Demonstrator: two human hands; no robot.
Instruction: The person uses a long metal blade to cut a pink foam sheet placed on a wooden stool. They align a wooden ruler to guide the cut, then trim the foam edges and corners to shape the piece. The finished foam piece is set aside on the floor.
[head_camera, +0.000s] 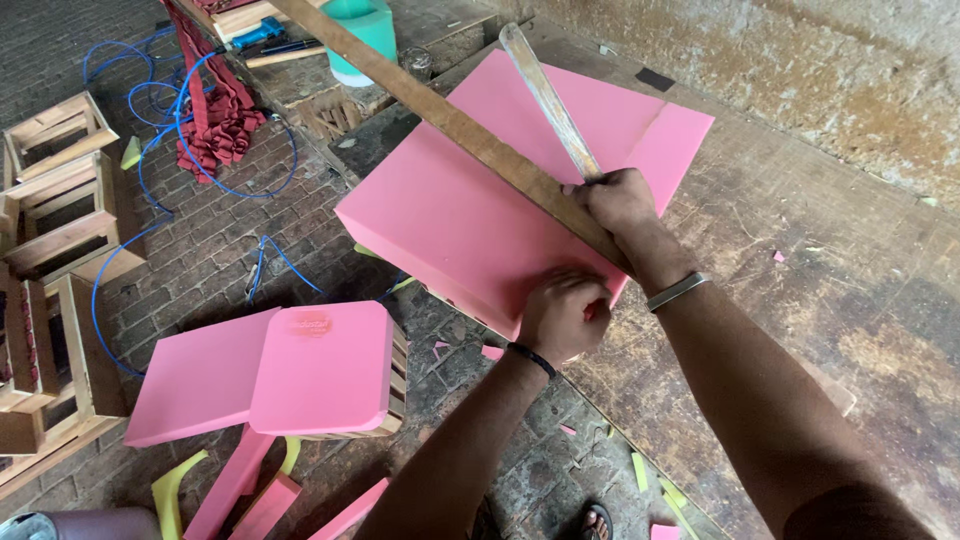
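My right hand (615, 205) was clamped around the handle of a long blade (545, 95), which lay slanting up across a pink foam sheet (470, 215). That sheet rested on the worn wooden workbench (800, 260), its left edge overhanging the brick floor (215, 255). A long wooden straightedge (450, 120) ran diagonally over the foam, passing under my right hand. My left hand (562, 315) had its fingers curled together, pressing on the foam's near corner. Down to the left sat a foam-topped wooden stool (325, 370), with blue hose (150, 150) beyond.
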